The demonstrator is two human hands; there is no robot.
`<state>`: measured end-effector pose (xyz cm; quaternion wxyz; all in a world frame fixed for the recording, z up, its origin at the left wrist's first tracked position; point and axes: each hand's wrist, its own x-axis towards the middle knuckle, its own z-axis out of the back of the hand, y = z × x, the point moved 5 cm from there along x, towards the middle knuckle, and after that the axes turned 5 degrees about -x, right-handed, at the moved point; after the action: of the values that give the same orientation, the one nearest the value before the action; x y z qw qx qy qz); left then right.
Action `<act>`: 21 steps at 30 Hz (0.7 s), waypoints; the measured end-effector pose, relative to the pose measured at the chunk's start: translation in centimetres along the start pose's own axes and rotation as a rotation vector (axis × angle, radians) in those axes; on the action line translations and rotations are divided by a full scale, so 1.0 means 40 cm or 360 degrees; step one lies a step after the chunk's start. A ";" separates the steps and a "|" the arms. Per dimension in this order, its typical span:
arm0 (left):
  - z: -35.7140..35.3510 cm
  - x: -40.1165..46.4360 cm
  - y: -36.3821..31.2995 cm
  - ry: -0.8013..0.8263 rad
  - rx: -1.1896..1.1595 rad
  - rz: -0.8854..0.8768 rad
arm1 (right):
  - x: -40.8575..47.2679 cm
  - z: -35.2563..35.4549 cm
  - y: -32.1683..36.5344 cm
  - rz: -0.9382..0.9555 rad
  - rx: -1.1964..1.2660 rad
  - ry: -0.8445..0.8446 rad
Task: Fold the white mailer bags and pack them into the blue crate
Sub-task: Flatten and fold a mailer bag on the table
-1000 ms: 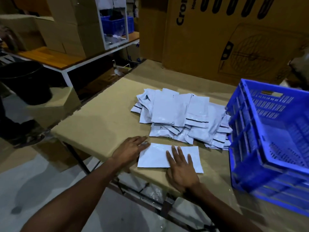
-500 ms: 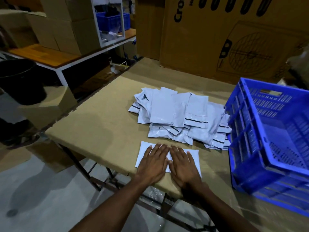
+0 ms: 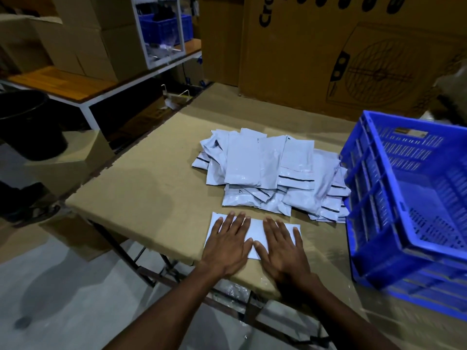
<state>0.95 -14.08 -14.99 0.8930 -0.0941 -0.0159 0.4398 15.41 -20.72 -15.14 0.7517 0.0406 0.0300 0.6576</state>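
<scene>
One white mailer bag (image 3: pixel 256 229) lies flat near the table's front edge. My left hand (image 3: pixel 227 245) presses on its left half with straight fingers. My right hand (image 3: pixel 283 245) presses flat on its right half, and a strip of the bag shows between the two hands. Behind it sits a loose pile of white mailer bags (image 3: pixel 267 173). The blue crate (image 3: pixel 374 223) stands at the right, tilted toward me, and its inside looks empty where I can see it.
The table (image 3: pixel 141 183) is covered in brown cardboard, and its left edge drops to the floor. A large cardboard box (image 3: pixel 328 59) stands behind the pile. At far left are a black bin (image 3: pixel 27 122) and a wooden bench (image 3: pixel 63 82).
My left hand slid from the bag's left edge onto the bag. Both hands then moved slightly apart while pressing it flat. The camera moved a little closer.
</scene>
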 end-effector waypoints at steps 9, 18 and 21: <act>0.013 -0.014 0.051 0.0081 -0.0075 0.0095 | -0.016 0.005 -0.058 -0.0018 -0.0036 0.0079; 0.013 -0.034 0.081 0.0062 0.0009 0.0179 | -0.017 0.053 -0.009 -0.0040 -0.0169 0.0076; 0.012 -0.032 0.083 0.0081 0.0028 0.0178 | 0.016 0.076 0.105 0.0147 -0.0077 0.0039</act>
<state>-2.48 -13.03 -15.04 0.8680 -0.0982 0.0158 0.4866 11.63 -19.61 -11.69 0.7209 0.0158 0.0214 0.6925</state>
